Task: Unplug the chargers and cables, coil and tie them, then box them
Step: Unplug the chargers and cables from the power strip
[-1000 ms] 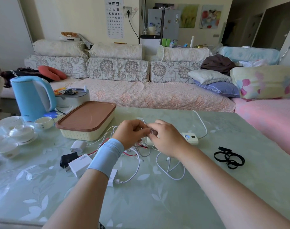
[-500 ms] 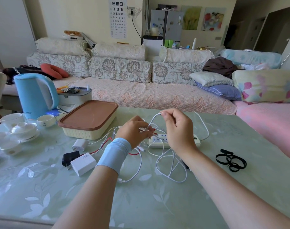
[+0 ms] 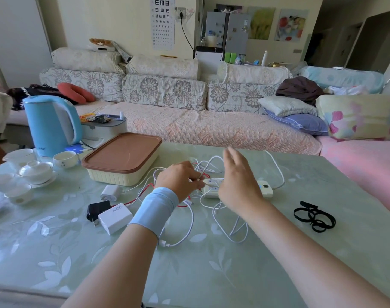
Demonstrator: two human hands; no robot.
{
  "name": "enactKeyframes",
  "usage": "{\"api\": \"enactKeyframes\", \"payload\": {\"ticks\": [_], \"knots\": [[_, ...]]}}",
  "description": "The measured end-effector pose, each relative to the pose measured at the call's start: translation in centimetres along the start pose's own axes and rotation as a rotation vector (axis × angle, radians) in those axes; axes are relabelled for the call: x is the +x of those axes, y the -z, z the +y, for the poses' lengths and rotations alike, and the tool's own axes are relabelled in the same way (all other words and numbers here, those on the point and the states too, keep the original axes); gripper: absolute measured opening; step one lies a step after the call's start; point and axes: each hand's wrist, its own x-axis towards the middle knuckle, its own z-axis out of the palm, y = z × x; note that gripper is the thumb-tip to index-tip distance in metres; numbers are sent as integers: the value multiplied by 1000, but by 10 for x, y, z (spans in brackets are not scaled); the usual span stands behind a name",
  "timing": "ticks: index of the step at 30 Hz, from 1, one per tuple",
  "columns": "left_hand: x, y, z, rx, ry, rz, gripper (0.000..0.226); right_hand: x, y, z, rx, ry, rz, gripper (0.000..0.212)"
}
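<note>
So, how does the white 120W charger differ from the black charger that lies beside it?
The white charger is clearly bigger than the black charger. The white charger carries a printed 120W marking; the black charger shows no marking. Metal prongs show on the black charger, none on the white charger. Both lie unplugged on the table.

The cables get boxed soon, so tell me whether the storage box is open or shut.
Shut. The brown lid sits flat across the cream box, covering its whole top.
</note>
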Motion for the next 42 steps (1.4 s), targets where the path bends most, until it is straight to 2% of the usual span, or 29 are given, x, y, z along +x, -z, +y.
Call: {"api": "enactKeyframes", "payload": {"ticks": [3, 6, 8, 10, 12, 15, 17, 19, 23, 26, 27, 30, 31, 33, 35, 39, 42], "knots": [[-4, 0, 8, 38, -21, -26, 20, 3, -1, -9, -274, 232, 205, 84], [-5, -1, 7, 20, -41, -27, 16, 6, -3, -11, -510, 414, 332, 69], [-6, -1, 9, -14, -83, -22, 13, 9, -8, -11, -587, 499, 318, 52], [-7, -2, 9, -63, -136, -37, 13, 11, -12, -11, -546, 516, 143, 41], [-7, 0, 7, -119, -153, -26, 14, 12, -12, -4, -425, 418, -49, 29], [-6, 4, 0, -284, -92, 83, 17, 14, -5, 9, -141, 265, -127, 26], [-7, 7, -1, -353, -88, 112, 16, 15, -2, 16, 52, 117, -97, 29], [-7, 8, 0, -397, -97, 123, 16, 16, 0, 18, 153, -70, 8, 30], [-7, 8, 6, -333, -134, 85, 20, 21, -3, 17, 396, -352, 196, 29], [-10, 9, 11, -276, -188, -12, 18, 24, -5, 21, 470, -415, 248, 27], [-11, 9, 11, -264, -184, -43, 25, 25, -5, 24, 494, -434, 279, 28], [-9, 6, 11, -236, -84, -77, 69, 27, -6, 30, 555, -497, 358, 33], [-7, 6, 10, -215, -37, -53, 72, 26, -7, 30, 570, -505, 373, 34], [-2, 3, 3, -174, 18, 4, 54, 26, -7, 27, 595, -488, 401, 34], [0, 1, -7, -131, 67, 22, 30, 25, -1, 24, 666, -441, 441, 25], [-5, -2, -29, -92, 206, -14, 28, 25, 6, 31, 740, -374, 446, 19], [-5, 2, -39, 2, 187, -102, 37, 25, 4, 42, 821, -406, 377, 24]]}}
